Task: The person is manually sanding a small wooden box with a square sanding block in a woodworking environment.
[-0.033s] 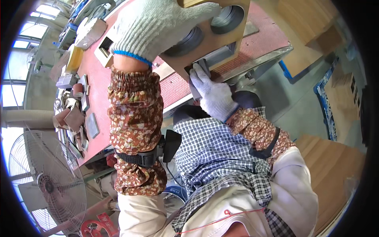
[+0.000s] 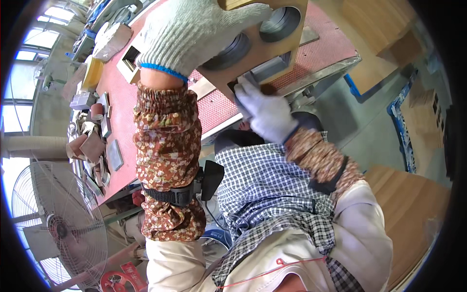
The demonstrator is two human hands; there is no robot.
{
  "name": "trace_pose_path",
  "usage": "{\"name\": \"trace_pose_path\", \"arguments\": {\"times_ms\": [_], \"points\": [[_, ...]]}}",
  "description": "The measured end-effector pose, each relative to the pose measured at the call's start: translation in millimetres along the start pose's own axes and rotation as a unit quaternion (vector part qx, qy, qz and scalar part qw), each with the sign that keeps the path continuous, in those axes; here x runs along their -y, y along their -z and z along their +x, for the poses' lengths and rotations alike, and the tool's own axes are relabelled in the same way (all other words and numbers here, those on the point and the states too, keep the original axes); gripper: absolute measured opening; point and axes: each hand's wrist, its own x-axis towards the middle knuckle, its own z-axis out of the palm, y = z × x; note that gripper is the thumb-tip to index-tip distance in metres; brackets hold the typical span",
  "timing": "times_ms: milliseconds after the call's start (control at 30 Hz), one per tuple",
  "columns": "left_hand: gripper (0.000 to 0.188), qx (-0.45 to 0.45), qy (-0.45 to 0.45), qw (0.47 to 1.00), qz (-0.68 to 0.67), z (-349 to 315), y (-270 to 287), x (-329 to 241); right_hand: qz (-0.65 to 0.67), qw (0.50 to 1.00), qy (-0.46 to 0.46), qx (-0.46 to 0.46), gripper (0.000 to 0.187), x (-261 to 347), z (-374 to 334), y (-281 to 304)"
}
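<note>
Wooden panel with two round cut-outs and one rectangular opening, held up above the red counter. Left hand, in a grey knit glove with a blue cuff, clamped over the panel's upper left part, fingers curled tight around its edge. Right hand, in a white glove, at the panel's lower edge by the rectangular opening, fingers pressed together against the wood; whether anything is pinched between them, cannot tell. Flowered sleeve covers on both forearms, a black strap around the left one. Below the panel, a checked cloth over the chest. Left of the panel, on the counter, a small open wooden box, a yellow block and scattered sanding blocks and scraps. Further down-left from the panel, a standing fan. Right of the panel, flat wooden boards stacked beside the counter, grey floor beneath.
</note>
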Motion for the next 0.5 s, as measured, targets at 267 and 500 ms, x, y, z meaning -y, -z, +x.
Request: {"name": "trace_pose_path", "arguments": {"times_ms": [267, 500], "points": [[0.067, -0.019, -0.018, 1.000, -0.002, -11, 5, -11, -0.130, 0.984, 0.037, -0.116, 0.083, -3, -7, -26], [0.068, 0.022, 0.019, 0.999, 0.014, -2, 13, -10, -0.059, 0.995, -0.060, -0.049, 0.072, -26, 1, 10]]}}
